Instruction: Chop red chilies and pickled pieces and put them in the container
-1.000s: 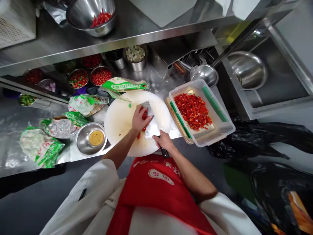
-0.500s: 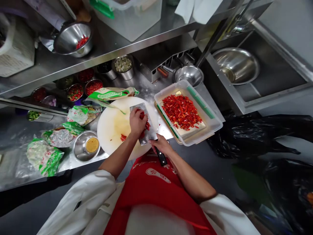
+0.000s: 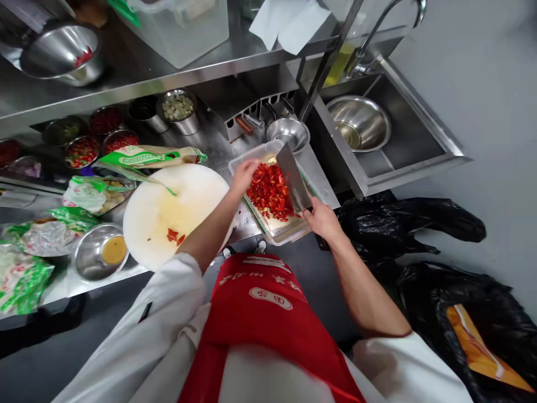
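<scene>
My right hand (image 3: 324, 219) is closed round the handle of a cleaver (image 3: 295, 180). Its broad blade is tipped up on edge over the right side of a clear plastic container (image 3: 280, 238). Chopped red chilies (image 3: 271, 190) lie heaped in that container. At the container's left rim, my left hand (image 3: 245, 176) hovers with fingers stretched out and nothing visible in them. To the left is a round white cutting board (image 3: 157, 207), with a few red chili pieces (image 3: 174, 235) left near its lower edge. My left forearm covers part of the board.
Green-and-white plastic bags (image 3: 151, 158) and a metal bowl (image 3: 90, 252) surround the board. Behind stand several metal pots (image 3: 180, 112) of cut ingredients under a steel shelf (image 3: 138, 84). A small steel bowl (image 3: 289, 133) sits behind the container. Right are a sink (image 3: 415, 134) and black garbage bags (image 3: 403, 224).
Both hands have moved right from the cutting board to the container. The cleaver, flat under chili pieces before, is now tilted on edge over it. My left hand has come off the chilies.
</scene>
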Available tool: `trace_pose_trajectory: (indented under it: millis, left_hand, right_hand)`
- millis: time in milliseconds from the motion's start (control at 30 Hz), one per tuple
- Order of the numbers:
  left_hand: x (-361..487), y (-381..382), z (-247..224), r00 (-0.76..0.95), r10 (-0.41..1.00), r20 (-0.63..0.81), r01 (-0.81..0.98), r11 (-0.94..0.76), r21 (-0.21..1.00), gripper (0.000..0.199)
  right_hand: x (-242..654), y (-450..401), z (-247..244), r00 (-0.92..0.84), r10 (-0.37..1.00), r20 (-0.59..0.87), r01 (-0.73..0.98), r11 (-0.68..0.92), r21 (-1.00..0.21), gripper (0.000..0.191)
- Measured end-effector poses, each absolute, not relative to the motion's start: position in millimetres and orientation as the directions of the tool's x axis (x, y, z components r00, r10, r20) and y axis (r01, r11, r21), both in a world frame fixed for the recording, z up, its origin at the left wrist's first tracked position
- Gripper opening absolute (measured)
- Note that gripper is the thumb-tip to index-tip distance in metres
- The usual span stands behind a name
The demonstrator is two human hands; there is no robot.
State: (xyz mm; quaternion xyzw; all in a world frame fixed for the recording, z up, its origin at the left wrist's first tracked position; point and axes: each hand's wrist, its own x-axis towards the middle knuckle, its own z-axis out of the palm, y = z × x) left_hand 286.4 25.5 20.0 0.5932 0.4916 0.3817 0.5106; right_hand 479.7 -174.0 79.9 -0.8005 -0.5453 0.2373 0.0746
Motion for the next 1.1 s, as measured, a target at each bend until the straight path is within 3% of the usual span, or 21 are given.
trace_pose_trajectory:
  millis: [100,167,233,300,400,500,600,767,933,1100]
  left_hand:
    - [187.7,24.3,23.8,0.073,0.997,-0.032,0.177,0.018,0.984,0.032]
    - [113.9,6.1,27.2,-0.086,0.996,-0.008,0.308,0.034,0.951,0.039]
    - [51.7,-27.6,26.5,-0.236,0.97,0.067,0.581,0.086,0.809,0.043]
    - [11.9,-70.1,19.1,-0.187,0.971,0.146,0.803,0.066,0.592,0.049]
    - [-4.1,-123.9,-1.3,-0.047,0.998,0.039,0.94,0.031,0.341,0.072]
    - [2.3,-138.2,-19.8,-0.092,0.996,0.016,0.968,0.085,0.235,0.08]
    - [-4.7,-115.0,-25.8,-0.065,0.997,0.046,0.972,0.052,0.23,0.081]
    - [-41.6,-66.2,-26.0,0.128,0.992,0.011,0.947,-0.125,0.295,0.087]
    - [-22.7,-78.9,-33.7,0.287,0.958,0.028,0.833,-0.264,0.486,0.069]
    - [32.3,-118.4,-27.4,0.261,0.965,0.034,0.723,-0.219,0.655,0.053]
  right_hand:
    - [491.9,-184.6,74.4,0.281,0.921,-0.268,0.895,-0.352,-0.272,0.017]
    - [492.1,-192.4,69.4,0.302,0.92,-0.249,0.877,-0.37,-0.305,0.017]
    - [483.8,-200.8,64.3,0.338,0.915,-0.221,0.813,-0.403,-0.422,0.021]
    - [464.4,-209.6,59.4,0.355,0.904,-0.237,0.676,-0.423,-0.603,0.026]
    - [414.7,-221.5,50.8,0.255,0.888,-0.383,0.342,-0.453,-0.823,0.031]
    - [353.3,-228.9,36.3,0.056,0.855,-0.516,0.091,-0.519,-0.85,0.03]
    - [303.3,-231.2,15.3,-0.03,0.814,-0.58,0.059,-0.578,-0.814,0.027]
    - [264.8,-231.6,-8.4,0.052,0.797,-0.601,0.122,-0.603,-0.789,0.029]
    - [238.7,-233.6,-3.7,0.105,0.778,-0.619,0.156,-0.628,-0.763,0.03]
    - [202.2,-246.3,-3.6,0.104,0.759,-0.643,0.114,-0.651,-0.75,0.033]
